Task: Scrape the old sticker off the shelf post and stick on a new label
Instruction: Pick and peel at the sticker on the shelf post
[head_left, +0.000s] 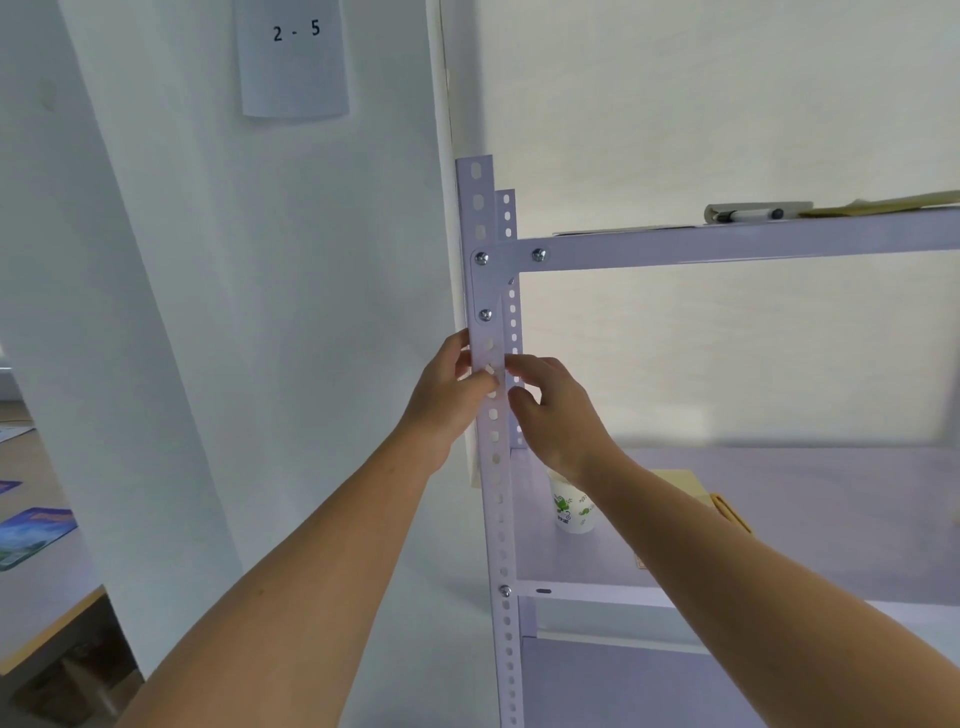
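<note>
Mid-frame, the left hand (447, 397) curls its fingers round the left edge of the perforated shelf post (500, 499), thumb on its front face, probably to steady it. The right hand (558, 415) bends thumb and forefinger toward the post's right edge; whether they pinch a sticker cannot be told.

A sheet marked "2 - 5" (294, 57) hung on the wall (208, 260). A paper cup (571, 506) stood on the middle shelf (805, 519), a marker (748, 213) lay on the top shelf (727, 244), and a blue mat (34, 535) lay on the desk (47, 597).
</note>
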